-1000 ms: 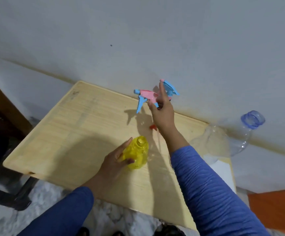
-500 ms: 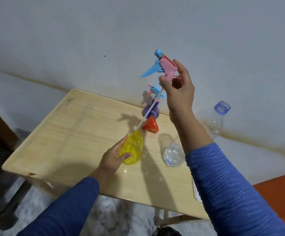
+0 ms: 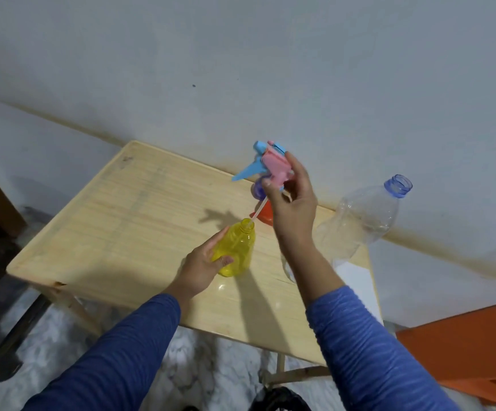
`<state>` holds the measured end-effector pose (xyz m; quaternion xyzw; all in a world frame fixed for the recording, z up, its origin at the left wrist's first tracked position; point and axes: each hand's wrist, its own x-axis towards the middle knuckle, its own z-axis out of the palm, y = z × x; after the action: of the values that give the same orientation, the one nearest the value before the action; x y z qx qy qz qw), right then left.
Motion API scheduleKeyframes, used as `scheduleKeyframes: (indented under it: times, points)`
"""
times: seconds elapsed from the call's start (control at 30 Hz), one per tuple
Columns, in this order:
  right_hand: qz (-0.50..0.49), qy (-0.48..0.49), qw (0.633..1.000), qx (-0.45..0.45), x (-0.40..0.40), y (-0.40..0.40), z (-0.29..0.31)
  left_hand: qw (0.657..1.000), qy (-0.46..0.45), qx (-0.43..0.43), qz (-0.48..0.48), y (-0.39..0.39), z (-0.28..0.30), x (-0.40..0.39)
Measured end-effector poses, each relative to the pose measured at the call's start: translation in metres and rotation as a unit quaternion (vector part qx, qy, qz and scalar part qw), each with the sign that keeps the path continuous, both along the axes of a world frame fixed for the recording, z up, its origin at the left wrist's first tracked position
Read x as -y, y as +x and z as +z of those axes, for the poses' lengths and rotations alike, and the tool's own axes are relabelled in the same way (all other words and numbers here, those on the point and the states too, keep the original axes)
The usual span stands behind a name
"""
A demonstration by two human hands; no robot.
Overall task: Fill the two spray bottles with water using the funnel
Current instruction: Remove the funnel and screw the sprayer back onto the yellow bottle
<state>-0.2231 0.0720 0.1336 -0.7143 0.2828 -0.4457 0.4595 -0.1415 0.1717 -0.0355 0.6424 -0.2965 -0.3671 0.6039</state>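
A light wooden table [image 3: 116,232] with a fine straight grain and rounded corners stands against a pale, matt wall [image 3: 270,69]. Near the middle of the table, a little toward its front edge, stands the yellow bottle [image 3: 236,253]. It is of clear yellow plastic, rounded at the shoulders, with a short threaded neck that is open at the top. The left hand [image 3: 201,269] holds this bottle from its left side: the fingers lie along the far side and the thumb is curled over the front, so the bottle sits between them, upright on the wood.

Above and to the right, the right hand [image 3: 292,203] pinches the spray head [image 3: 267,166] with the thumb and the fingers curled round its lower part. The spray head is of hard plastic, pink in the body with a light blue trigger and nozzle that point to the left. From it a thin pale tube [image 3: 258,210] goes down in a slant, and its lower end is at the mouth of the yellow bottle.

Behind the right hand, near the back edge of the table, a purple bottle [image 3: 258,191] and an orange funnel [image 3: 266,216] are partly hidden. Toward the right edge leans a large water bottle [image 3: 359,223] of thin transparent plastic with a blue open neck. Both sleeves [image 3: 374,351] are of blue ribbed cloth.
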Motion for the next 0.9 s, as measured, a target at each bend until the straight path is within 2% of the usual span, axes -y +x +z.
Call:
scheduleKeyframes:
  times: [0.13, 0.23, 0.47, 0.67, 0.9]
  points:
    - [0.009, 0.015, 0.999, -0.033, -0.015, -0.007, -0.053, 1.0, -0.013, -0.002, 0.007, -0.002, 0.002, 0.001]
    - [0.02, 0.007, 0.998, -0.059, -0.018, -0.01, -0.07, 1.0, -0.011, -0.01, 0.012, -0.002, 0.002, 0.001]
    - [0.037, 0.002, 0.996, -0.079, -0.008, -0.003, -0.074, 0.999, -0.029, -0.022, 0.023, -0.006, 0.005, 0.001]
    - [0.067, -0.038, 0.992, -0.097, -0.007, -0.003, -0.077, 1.0, -0.012, -0.011, 0.026, -0.006, 0.008, -0.001]
    - [0.141, -0.086, 0.973, -0.159, 0.005, -0.021, -0.074, 0.999, -0.021, 0.001, 0.027, -0.006, 0.003, 0.0]
